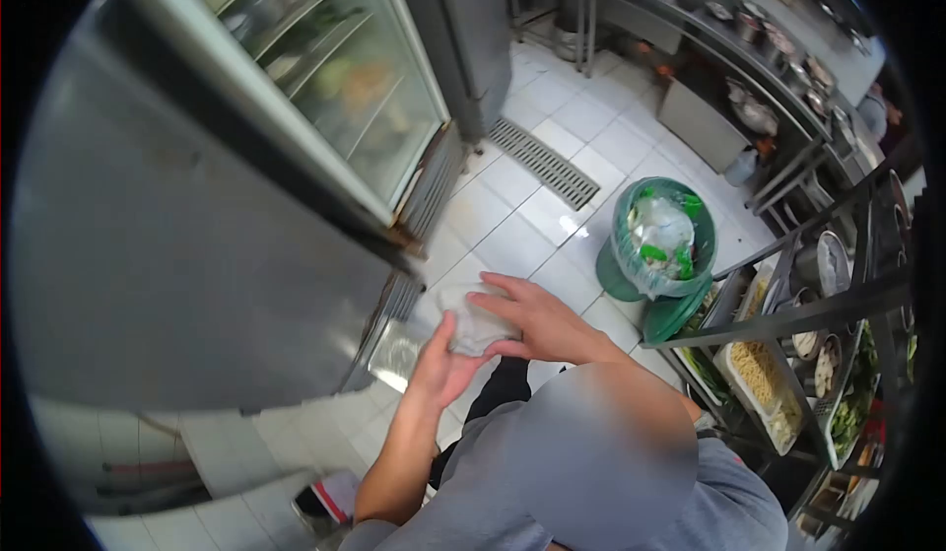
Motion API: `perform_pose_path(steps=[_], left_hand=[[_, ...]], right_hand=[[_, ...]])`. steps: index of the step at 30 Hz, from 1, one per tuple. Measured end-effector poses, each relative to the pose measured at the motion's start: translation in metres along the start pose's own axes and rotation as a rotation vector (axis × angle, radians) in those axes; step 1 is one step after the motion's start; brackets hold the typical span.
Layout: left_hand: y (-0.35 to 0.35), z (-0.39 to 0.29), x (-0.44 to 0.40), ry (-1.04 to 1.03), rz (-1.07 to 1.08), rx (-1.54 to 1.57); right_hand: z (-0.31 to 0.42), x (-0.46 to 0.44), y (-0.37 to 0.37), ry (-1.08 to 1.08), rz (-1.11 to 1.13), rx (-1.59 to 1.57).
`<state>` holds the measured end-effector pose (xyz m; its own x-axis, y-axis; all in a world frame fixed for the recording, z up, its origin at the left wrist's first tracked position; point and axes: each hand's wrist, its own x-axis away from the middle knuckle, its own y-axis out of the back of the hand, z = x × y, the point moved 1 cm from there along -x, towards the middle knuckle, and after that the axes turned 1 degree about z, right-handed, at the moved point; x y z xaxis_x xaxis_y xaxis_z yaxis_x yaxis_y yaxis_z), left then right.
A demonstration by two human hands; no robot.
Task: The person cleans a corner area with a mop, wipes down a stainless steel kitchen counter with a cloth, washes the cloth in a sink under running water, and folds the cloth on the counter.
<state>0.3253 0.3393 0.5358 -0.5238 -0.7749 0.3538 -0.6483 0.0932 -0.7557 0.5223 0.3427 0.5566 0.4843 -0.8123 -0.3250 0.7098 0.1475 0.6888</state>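
A soft, crumpled white bundle [469,320] sits between my two hands at waist height; whether it is cloth or plastic I cannot tell. My left hand [445,362] holds its near left side, with the thumb up along the edge. Over its right side curves my right hand [537,316], the fingers bent across the top and the thumb low, close to the left hand's fingers. Parts of the bundle are hidden behind the fingers.
To the left stand a steel cabinet [187,245] and a glass-door fridge [325,68]. A lined green bin [619,270] holds rubbish, beyond a floor drain [544,162]. On the right, a metal rack [778,326] carries food trays. A steel counter [709,43] runs along the back.
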Motion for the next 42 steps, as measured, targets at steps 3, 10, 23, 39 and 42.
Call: perform_pose_path(steps=[3, 10, 23, 39, 42], left_hand=[[-0.021, -0.016, -0.106, 0.126, 0.191, -0.075], [-0.117, -0.024, -0.307, 0.380, 0.345, -0.560], [-0.212, -0.039, -0.624, 0.238, 0.359, -0.808], [-0.330, -0.124, -1.001, 0.529, 0.433, -0.527], [-0.349, -0.080, -1.088, 0.445, 0.525, -1.037]], right_hand=[[-0.055, -0.017, 0.051, -0.293, -0.053, 0.044], [-0.165, -0.020, 0.124, -0.897, -0.627, -0.271], [-0.397, -0.111, 0.280, -0.908, -0.666, -0.234], [-0.675, -0.217, 0.471, -1.045, -1.316, -0.933], [-0.679, -0.219, 0.520, -1.000, -1.535, -0.986]])
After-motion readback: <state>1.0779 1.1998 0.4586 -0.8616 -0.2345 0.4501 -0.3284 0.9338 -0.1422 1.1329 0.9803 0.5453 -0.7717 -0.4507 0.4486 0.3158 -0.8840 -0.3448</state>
